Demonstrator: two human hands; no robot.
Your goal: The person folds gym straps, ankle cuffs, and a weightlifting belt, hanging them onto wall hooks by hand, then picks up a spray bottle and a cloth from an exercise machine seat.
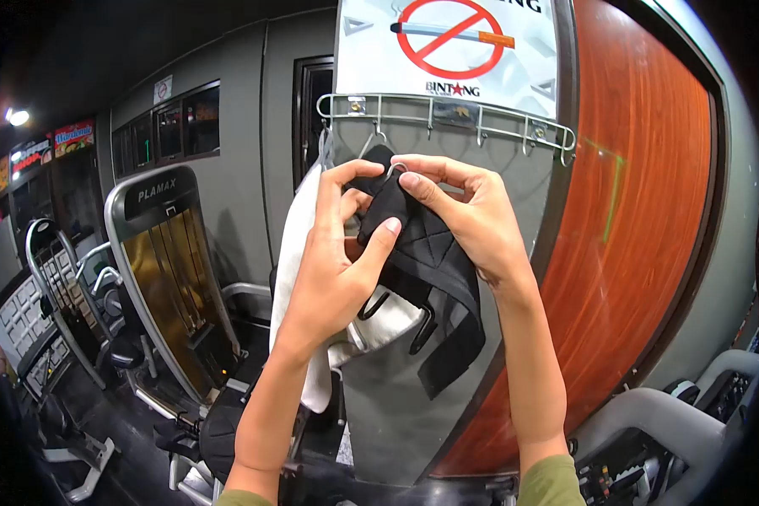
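In front of the wall rack, both hands hold up a black fabric strap [434, 261] with a metal ring [396, 168] at its top. My left hand [337, 253] grips the strap's left side, its thumb pressed on the fabric and its fingers curled behind. At the upper right, my right hand [481, 207] pinches the strap beside the ring between thumb and fingers. A loose end of webbing hangs down at the lower right. Black hooks [426, 329] show beneath the strap. Behind my left hand hangs a white cloth [291, 270], partly hidden by my arm.
A white wire hook rack [447, 114] is fixed to the grey wall under a no-smoking sign [451, 42]. To the right is a reddish wooden panel [624, 211]. A weight machine [164, 270] stands at left, and a grey machine frame [649, 422] at lower right.
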